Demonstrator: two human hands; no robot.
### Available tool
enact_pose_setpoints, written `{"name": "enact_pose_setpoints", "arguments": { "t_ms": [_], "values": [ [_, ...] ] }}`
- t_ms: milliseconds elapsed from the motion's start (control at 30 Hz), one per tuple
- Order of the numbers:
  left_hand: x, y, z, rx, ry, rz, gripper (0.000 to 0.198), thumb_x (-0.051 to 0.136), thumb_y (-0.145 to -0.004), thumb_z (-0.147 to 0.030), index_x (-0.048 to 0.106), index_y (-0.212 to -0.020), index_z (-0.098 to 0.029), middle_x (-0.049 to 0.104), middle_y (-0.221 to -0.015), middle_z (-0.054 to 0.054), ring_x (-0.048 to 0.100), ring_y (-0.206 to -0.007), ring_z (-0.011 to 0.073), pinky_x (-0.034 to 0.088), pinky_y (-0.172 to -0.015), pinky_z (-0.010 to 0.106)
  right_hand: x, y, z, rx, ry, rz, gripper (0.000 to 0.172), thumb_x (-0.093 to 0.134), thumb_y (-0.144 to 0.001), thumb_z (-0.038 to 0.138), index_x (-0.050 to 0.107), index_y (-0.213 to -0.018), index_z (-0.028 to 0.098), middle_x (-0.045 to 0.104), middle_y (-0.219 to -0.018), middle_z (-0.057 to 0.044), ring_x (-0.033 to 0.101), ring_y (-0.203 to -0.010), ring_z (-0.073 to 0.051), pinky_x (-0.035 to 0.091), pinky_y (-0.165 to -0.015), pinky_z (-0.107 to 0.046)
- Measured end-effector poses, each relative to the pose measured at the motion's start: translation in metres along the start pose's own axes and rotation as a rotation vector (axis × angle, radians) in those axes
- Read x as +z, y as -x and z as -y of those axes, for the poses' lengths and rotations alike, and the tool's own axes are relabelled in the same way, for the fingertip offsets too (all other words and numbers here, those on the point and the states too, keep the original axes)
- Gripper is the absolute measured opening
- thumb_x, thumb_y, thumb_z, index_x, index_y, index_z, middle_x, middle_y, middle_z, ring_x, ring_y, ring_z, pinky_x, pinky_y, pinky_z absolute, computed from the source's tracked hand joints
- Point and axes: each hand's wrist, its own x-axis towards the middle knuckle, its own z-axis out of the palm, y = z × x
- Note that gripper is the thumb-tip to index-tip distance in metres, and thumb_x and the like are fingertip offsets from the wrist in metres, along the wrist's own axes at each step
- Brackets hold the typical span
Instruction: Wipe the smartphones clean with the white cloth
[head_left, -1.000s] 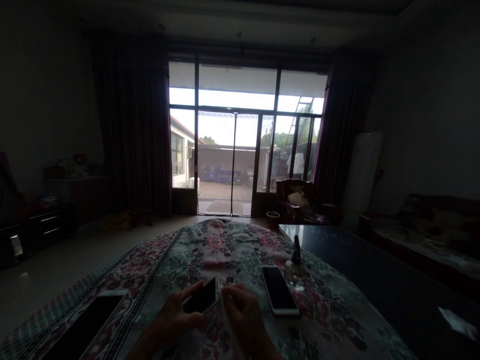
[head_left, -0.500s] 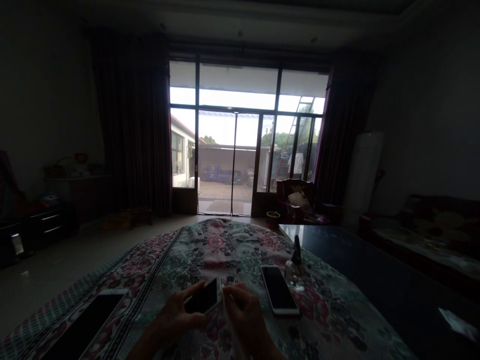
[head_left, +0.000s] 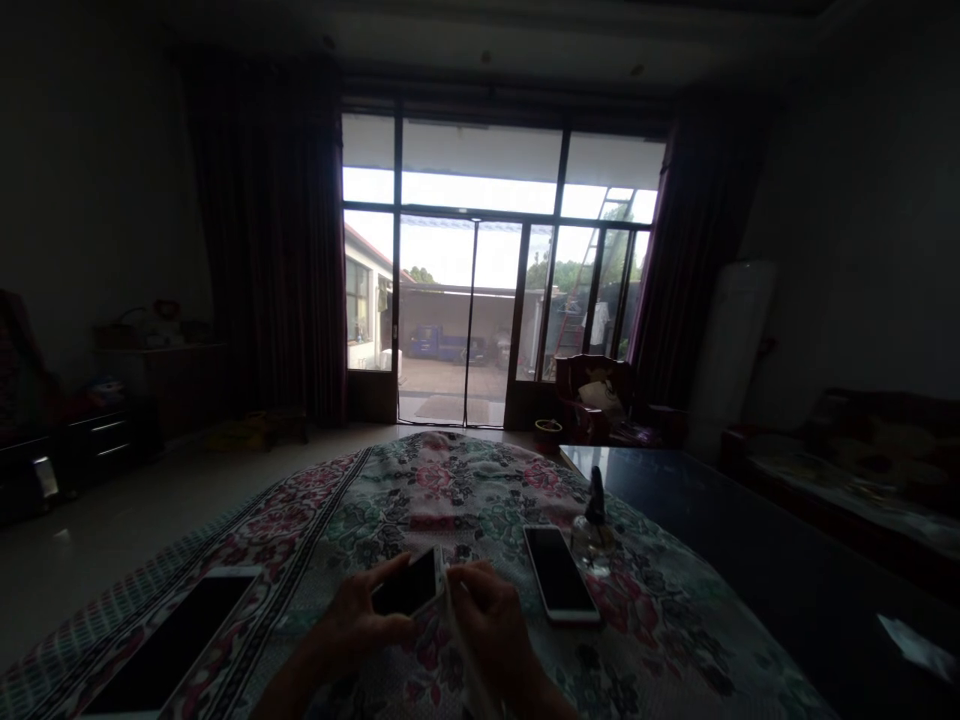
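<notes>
In the head view my left hand (head_left: 367, 605) is closed around a small smartphone (head_left: 410, 585), fingers along its far edge and thumb along its near one. The phone's dark screen is tilted up. My right hand (head_left: 491, 620) is pinched at the phone's right end, holding a thin pale strip (head_left: 466, 660) that hangs down toward me; it is too dark to tell whether it is cloth, tissue or cable. A second smartphone (head_left: 561, 575) lies face up to the right of my right hand. Behind it stands a clear spray bottle (head_left: 592, 540) with a black top.
A tablet (head_left: 176, 640) with a white frame lies at the left on the flowered tablecloth (head_left: 442, 480). A dark glossy table (head_left: 697, 520) adjoins on the right, with a pale sheet (head_left: 919, 645) on it. Beyond are a wooden chair (head_left: 592, 385) and glass doors.
The view has shifted slightly. Both hands keep hold at the smartphone, with hardly any movement. The other objects stay where they were.
</notes>
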Motion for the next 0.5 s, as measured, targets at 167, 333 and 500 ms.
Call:
{"name": "enact_pose_setpoints", "arguments": {
  "t_ms": [167,333,500],
  "values": [
    [-0.002,0.001,-0.002,-0.05,-0.043,-0.053,0.068,0.07,-0.064,-0.029,0.061,-0.13,-0.018,0.075,-0.112,0.002,0.063,-0.11,0.0305,0.05,-0.093,0.033,-0.002,0.0,0.002,0.009,0.02,0.049,0.019,0.059,-0.082,0.026,0.077,-0.081,0.02,0.065,-0.076,-0.004,0.061,-0.071,-0.016,0.047,-0.064,-0.023],
    [0.004,-0.004,0.003,-0.151,-0.223,-0.151,0.074,0.069,-0.064,-0.036,0.056,-0.134,-0.014,0.071,-0.12,0.009,0.061,-0.115,0.0322,0.048,-0.094,0.034,-0.001,-0.001,-0.003,0.032,0.101,0.027,0.02,0.057,-0.081,0.022,0.077,-0.078,0.021,0.065,-0.075,-0.004,0.063,-0.071,-0.017,0.048,-0.066,-0.024],
    [0.014,-0.009,0.014,-0.231,-0.504,-0.188,0.081,0.068,-0.063,-0.039,0.051,-0.137,-0.01,0.062,-0.131,0.015,0.053,-0.123,0.0343,0.042,-0.099,0.036,-0.001,-0.001,-0.003,0.036,0.177,0.002,0.022,0.056,-0.082,0.024,0.078,-0.083,0.022,0.066,-0.076,-0.005,0.063,-0.07,-0.018,0.047,-0.066,-0.026]
  ]
}}
